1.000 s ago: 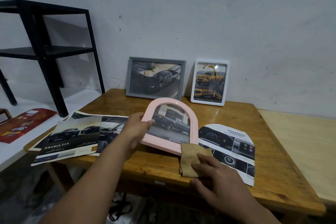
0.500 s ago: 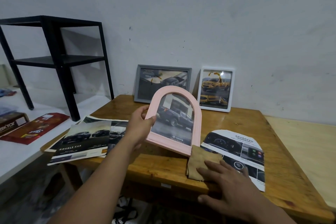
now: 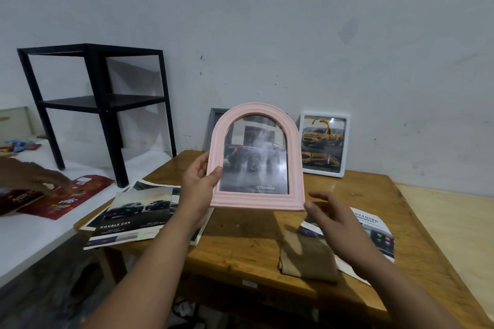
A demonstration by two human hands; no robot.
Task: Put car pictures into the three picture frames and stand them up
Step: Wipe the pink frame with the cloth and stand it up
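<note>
My left hand grips the left edge of a pink arched picture frame, held upright in the air above the wooden table; a dark car picture sits inside it. Just below the frame's lower right corner, my right hand hovers open and apart from the frame. A white frame with a yellow car picture stands against the wall. A grey frame stands behind the pink one, mostly hidden.
A brown cloth lies near the table's front edge. Car brochures lie at the left, a cut brochure at the right. A black shelf stands at the left. Another person's hand reaches over red packaging.
My left hand lifted the pink frame off the table and turned it upright. My right hand left the brown cloth and rose toward the frame's lower right corner. Another person's hand appeared at left.
</note>
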